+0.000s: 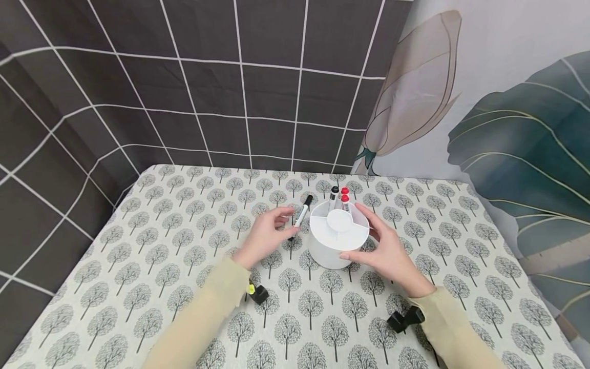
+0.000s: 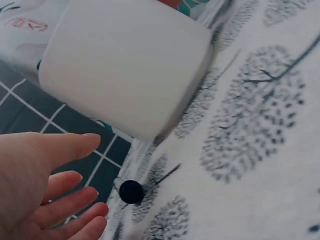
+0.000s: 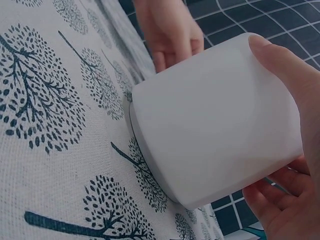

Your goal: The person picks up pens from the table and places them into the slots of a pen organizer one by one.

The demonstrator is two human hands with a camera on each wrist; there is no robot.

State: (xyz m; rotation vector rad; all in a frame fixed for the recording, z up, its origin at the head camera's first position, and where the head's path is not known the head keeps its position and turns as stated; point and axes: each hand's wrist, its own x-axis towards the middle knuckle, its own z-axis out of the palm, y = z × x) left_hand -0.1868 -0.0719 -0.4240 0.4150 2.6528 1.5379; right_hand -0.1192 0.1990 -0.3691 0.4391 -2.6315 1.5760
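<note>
A white round desk organizer (image 1: 332, 251) with divided compartments stands on the table in the head view. My right hand (image 1: 380, 248) grips its right side, thumb at the front and fingers behind; the right wrist view shows the thumb over the upper edge of the organizer (image 3: 215, 120). One black-capped marker (image 1: 334, 197) and two red-capped markers (image 1: 345, 200) stand upright in a back compartment. Left of the organizer lies another black-capped marker (image 1: 302, 212). Beside it is my left hand (image 1: 267, 230), fingers loosely bent and apart from this marker (image 2: 131, 192) in the left wrist view.
A tree-patterned cloth (image 1: 152, 297) covers the table. Dark tiled-pattern fabric (image 1: 198, 87) hangs behind and to the left, and a curtain with large flower and leaf prints (image 1: 507, 128) hangs at the right.
</note>
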